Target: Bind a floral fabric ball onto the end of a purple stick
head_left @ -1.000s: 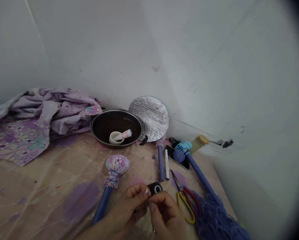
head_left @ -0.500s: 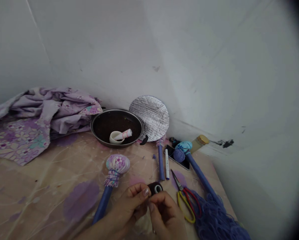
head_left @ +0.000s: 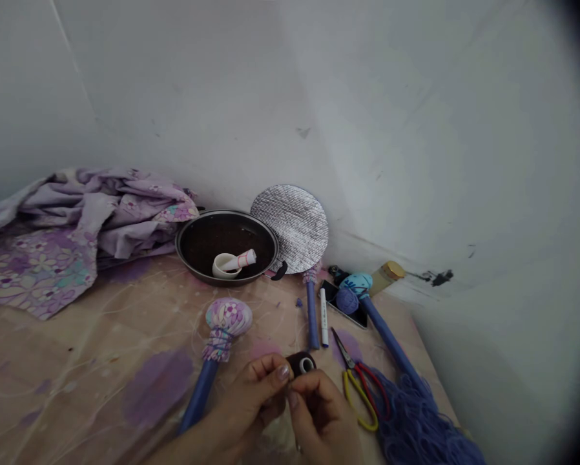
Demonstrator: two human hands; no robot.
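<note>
My left hand (head_left: 254, 400) and my right hand (head_left: 321, 413) meet at the lower middle, both closed with thumb against forefinger. Whatever is pinched between their fingertips is too small to make out. Just behind the fingers lies a dark spool of thread (head_left: 297, 363) with a pale ring at its end. To the left of my left hand is a blue-wrapped stick (head_left: 200, 394) with a round head in flowered cloth (head_left: 229, 316), tied below with blue cord. Red-and-yellow-handled scissors (head_left: 358, 384) lie to the right of my right hand.
A dark pan (head_left: 212, 242) holds a small white cup (head_left: 225, 266). Behind it a silver disc (head_left: 292, 226) leans on the wall. Flowered cloth (head_left: 91, 226) is heaped left. At right lie a marker (head_left: 323, 320), a blue-headed stick (head_left: 387, 332) and blue yarn (head_left: 416, 423).
</note>
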